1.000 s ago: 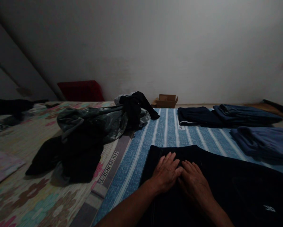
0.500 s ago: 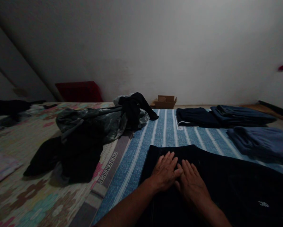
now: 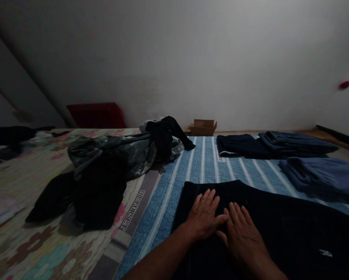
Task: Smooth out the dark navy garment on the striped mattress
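Observation:
Dark trousers [image 3: 279, 221] lie spread across the blue striped sheet [image 3: 159, 210], with a small white logo near their right side. My left hand [image 3: 205, 214] rests flat on the cloth near the waist end, fingers stretched out. Just right of it, my right hand [image 3: 241, 229] also presses flat on the trousers, its fingers extended. The two thumbs meet or overlap between the hands. Neither hand grips the fabric. The trousers' lower edge runs out of view.
A heap of black and grey clothes [image 3: 104, 175] sits to the left on a floral sheet [image 3: 46, 241]. Folded dark trousers [image 3: 241, 146], a folded jeans stack [image 3: 297, 144] and blue folded clothes [image 3: 326, 175] lie at the right. A cardboard box [image 3: 203, 127] stands by the wall.
My right hand has slid slightly right and toward me over the trousers, opening a wider gap between the fingertips. My left hand stays nearly in place. The view has shifted a little.

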A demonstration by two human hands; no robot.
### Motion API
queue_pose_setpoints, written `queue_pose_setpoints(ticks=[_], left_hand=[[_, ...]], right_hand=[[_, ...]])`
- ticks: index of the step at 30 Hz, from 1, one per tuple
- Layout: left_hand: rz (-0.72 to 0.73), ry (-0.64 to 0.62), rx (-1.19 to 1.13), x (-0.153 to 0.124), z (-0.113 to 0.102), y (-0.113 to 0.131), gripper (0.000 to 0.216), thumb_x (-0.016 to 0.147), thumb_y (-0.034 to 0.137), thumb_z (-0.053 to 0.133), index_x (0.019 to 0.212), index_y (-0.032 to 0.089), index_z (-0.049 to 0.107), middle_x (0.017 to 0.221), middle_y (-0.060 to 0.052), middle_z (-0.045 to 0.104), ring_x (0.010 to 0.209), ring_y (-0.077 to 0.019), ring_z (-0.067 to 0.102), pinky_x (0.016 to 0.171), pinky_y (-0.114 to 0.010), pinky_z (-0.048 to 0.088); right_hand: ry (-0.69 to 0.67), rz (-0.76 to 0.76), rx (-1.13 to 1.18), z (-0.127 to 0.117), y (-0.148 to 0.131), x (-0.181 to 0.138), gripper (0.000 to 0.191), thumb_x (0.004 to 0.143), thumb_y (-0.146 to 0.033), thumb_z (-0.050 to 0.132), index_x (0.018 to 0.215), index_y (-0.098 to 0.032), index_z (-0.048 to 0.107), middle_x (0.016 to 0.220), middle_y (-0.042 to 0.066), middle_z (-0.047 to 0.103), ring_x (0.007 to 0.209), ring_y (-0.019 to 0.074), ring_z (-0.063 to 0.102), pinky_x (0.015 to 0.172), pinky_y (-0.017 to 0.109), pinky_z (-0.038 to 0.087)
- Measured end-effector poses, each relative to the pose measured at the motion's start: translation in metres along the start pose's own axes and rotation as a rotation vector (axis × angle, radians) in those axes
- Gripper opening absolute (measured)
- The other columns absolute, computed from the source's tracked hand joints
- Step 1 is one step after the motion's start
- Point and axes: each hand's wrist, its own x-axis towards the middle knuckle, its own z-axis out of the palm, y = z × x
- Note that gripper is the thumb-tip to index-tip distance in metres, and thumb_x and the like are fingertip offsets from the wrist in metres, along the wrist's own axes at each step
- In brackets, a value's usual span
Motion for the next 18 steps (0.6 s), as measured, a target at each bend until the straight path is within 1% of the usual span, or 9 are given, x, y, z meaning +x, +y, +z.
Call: queue_pose_setpoints(ticks=[4,8,10,14,18], left_hand=[[0.012,-0.003,0.066,0.001,0.004,-0.002,0.075,0.088,0.065,0.016,0.144,0.016,0.022,0.153,-0.011,0.01,0.141,-0.0246,0.003,0.113,-0.048,0.011],[0.021,0.01,0.099,0.001,0.007,-0.003,0.074,0.089,0.064,0.015,0.144,0.016,0.023,0.154,-0.011,0.01,0.141,-0.0241,0.003,0.113,-0.046,0.011],[0.025,0.027,0.111,0.001,0.008,-0.004,0.072,0.09,0.063,0.014,0.144,0.016,0.024,0.154,-0.01,0.01,0.141,-0.0236,0.003,0.113,-0.046,0.011],[0.038,0.05,0.147,0.002,0.01,-0.005,0.068,0.091,0.059,0.016,0.144,0.017,0.024,0.153,-0.01,0.012,0.141,-0.0232,0.005,0.112,-0.046,0.013],[0.045,0.056,0.178,0.003,0.011,-0.008,0.066,0.092,0.057,0.019,0.144,0.018,0.023,0.154,-0.01,0.012,0.141,-0.0238,0.004,0.112,-0.047,0.015]], right_hand=[[-0.053,0.017,0.023,-0.005,0.003,-0.005,0.062,0.085,-0.053,0.049,0.121,-0.003,0.059,0.131,0.027,0.046,0.125,0.0379,0.04,0.105,0.054,0.028],[-0.134,0.029,0.046,-0.01,0.003,-0.004,0.063,0.085,-0.054,0.048,0.122,-0.003,0.057,0.132,0.027,0.044,0.126,0.0382,0.038,0.104,0.054,0.029],[-0.151,0.03,0.053,-0.011,0.003,-0.003,0.063,0.085,-0.053,0.048,0.122,-0.003,0.057,0.132,0.027,0.044,0.126,0.0386,0.038,0.103,0.054,0.03],[-0.112,0.021,0.051,-0.016,0.004,-0.002,0.059,0.085,-0.051,0.049,0.121,-0.005,0.059,0.131,0.025,0.046,0.125,0.0372,0.04,0.102,0.053,0.033],[-0.035,0.022,0.051,-0.02,0.005,-0.006,0.048,0.082,-0.04,0.056,0.119,-0.009,0.061,0.129,0.02,0.052,0.124,0.0346,0.043,0.102,0.053,0.035]])
